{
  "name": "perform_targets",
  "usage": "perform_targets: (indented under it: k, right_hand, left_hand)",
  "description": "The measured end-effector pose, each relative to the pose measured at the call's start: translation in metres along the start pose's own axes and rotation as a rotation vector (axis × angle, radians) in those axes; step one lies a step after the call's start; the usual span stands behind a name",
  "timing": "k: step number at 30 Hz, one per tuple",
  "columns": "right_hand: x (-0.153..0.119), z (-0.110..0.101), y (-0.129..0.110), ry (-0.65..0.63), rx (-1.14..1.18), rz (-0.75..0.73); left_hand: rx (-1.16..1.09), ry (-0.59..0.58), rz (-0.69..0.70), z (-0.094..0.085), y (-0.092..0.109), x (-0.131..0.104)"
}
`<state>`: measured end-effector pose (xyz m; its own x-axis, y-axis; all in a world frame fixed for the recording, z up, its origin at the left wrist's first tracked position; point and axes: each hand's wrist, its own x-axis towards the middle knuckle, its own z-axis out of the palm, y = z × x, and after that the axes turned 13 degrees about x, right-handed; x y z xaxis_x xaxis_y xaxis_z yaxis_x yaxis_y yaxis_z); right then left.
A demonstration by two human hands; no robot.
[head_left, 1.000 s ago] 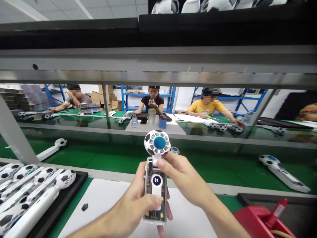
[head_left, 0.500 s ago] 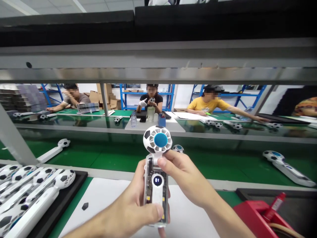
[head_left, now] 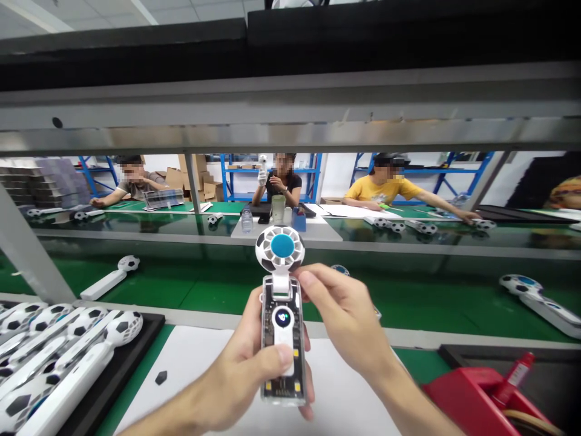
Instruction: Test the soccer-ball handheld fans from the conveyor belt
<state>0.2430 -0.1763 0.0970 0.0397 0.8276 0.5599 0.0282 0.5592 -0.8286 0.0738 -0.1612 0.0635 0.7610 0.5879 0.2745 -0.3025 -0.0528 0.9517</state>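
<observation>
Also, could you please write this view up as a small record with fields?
left hand: holds the clear-cased soccer-ball fan upright, thumb on its white front panel
right hand: fingertips by the fan's neck
round display: lit, reading unclear
white sheet: bears a black pentagon piece
left side: black tray of white-handled soccer-ball fans
right side: red bin with a red marker
green belt: more such fans
beyond: co-workers, one in a yellow shirt
</observation>
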Motion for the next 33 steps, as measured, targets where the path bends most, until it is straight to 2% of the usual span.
perform_targets:
  k: [3, 7, 14, 19, 21, 28, 33]
  right_hand:
    - [0.001, -0.005, 0.005, 0.268, -0.192, -0.243]
    - [0.002, -0.007, 0.006, 0.375, -0.256, -0.35]
    - [0.0, -0.006, 0.008, 0.369, -0.376, -0.438]
    - [0.001, -0.006, 0.01, 0.348, -0.409, -0.447]
    - [0.001, -0.006, 0.01, 0.332, -0.431, -0.461]
    - [0.001, -0.005, 0.008, 0.316, -0.451, -0.441]
    - [0.002, -0.005, 0.01, 0.284, -0.457, -0.474]
  left_hand:
    - [0.016, 0.016, 0.05, -0.005, -0.001, 0.003]
    - [0.033, 0.039, 0.066, -0.01, 0.002, 0.006]
    - [0.101, 0.128, 0.047, -0.013, 0.01, 0.004]
    - [0.137, 0.36, 0.011, -0.014, 0.007, 0.01]
    - [0.152, 0.417, 0.002, -0.015, 0.007, 0.012]
    - [0.032, 0.285, -0.095, -0.017, 0.018, 0.01]
    - [0.001, 0.266, -0.091, -0.017, 0.02, 0.008]
